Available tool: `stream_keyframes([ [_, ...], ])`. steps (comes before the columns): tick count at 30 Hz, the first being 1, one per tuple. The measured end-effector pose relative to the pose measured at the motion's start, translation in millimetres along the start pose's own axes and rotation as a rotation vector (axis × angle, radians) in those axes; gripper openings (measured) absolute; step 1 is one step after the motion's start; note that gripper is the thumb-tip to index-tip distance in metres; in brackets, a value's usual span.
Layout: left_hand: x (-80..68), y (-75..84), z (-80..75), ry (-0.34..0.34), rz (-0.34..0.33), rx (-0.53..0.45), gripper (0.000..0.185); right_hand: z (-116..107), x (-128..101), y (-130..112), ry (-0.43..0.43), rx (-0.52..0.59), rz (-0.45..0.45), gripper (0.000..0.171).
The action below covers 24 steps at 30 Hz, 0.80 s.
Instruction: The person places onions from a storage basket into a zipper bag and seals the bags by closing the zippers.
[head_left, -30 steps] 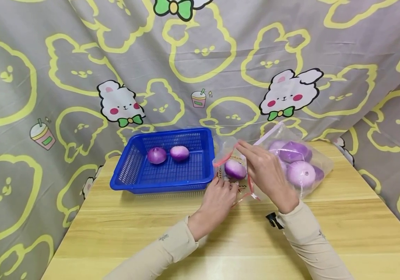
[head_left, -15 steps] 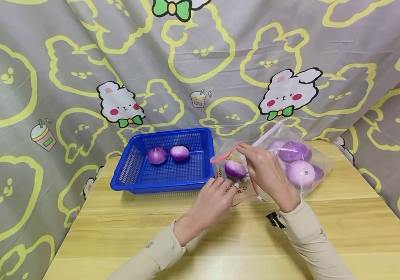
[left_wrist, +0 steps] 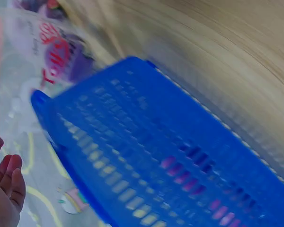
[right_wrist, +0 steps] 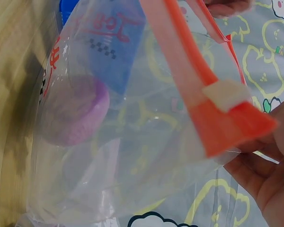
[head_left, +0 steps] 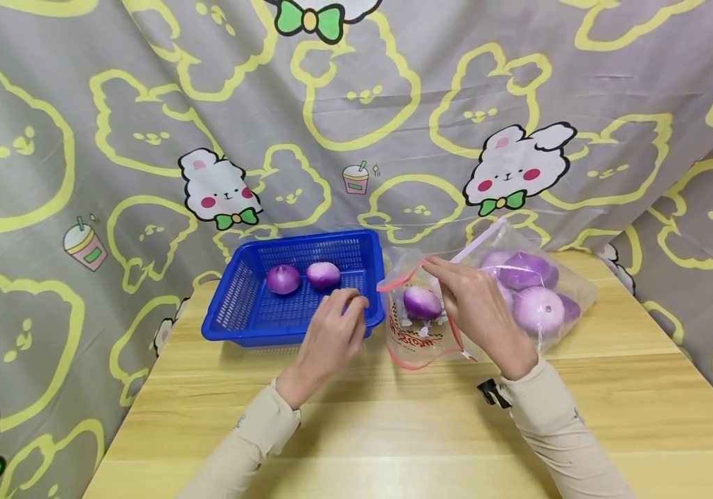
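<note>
A small clear zip bag (head_left: 415, 326) with a red seal strip (right_wrist: 199, 80) stands on the wooden table (head_left: 393, 430), and one purple onion (head_left: 421, 302) lies inside it. My right hand (head_left: 440, 270) pinches the bag's top edge and holds it up; the right wrist view shows its fingers (right_wrist: 265, 175) on the strip and the onion (right_wrist: 73, 111) through the plastic. My left hand (head_left: 346, 308) hovers at the front right rim of the blue basket (head_left: 238, 326), fingers loosely curled and holding nothing. Two purple onions (head_left: 283, 278) (head_left: 323, 274) lie in the basket. The left wrist view is blurred, showing the basket wall (left_wrist: 170, 156).
A larger clear bag (head_left: 537, 298) with several purple onions lies behind my right hand at the table's back right. A grey cartoon-rabbit cloth (head_left: 356, 104) hangs close behind the table and down both sides. A black strap (head_left: 487, 391) sits on my right wrist.
My left hand has let go of the small bag's lower edge and moved left to the basket's front rim. The right hand still holds the bag's top.
</note>
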<state>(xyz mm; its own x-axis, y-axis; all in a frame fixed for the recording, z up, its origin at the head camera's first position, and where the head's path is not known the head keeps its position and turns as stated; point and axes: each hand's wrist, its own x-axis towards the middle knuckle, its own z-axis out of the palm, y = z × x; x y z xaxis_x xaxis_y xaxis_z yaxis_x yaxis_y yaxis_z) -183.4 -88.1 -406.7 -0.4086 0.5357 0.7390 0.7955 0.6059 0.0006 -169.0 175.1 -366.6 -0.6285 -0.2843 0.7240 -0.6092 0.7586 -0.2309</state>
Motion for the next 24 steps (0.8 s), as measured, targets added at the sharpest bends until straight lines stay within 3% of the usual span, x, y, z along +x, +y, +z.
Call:
stream_keyframes([
  [7, -5.6, -25.7, -0.4, -0.032, -0.047, 0.013, 0.016, 0.0, 0.3, 0.3, -0.001, 0.007, -0.002, 0.035],
  [24, -2.5, -65.6, 2.5, -0.157, -0.143, 0.135, 0.022, 0.1, 0.5, 0.7, 0.002, 0.020, -0.005, 0.036],
])
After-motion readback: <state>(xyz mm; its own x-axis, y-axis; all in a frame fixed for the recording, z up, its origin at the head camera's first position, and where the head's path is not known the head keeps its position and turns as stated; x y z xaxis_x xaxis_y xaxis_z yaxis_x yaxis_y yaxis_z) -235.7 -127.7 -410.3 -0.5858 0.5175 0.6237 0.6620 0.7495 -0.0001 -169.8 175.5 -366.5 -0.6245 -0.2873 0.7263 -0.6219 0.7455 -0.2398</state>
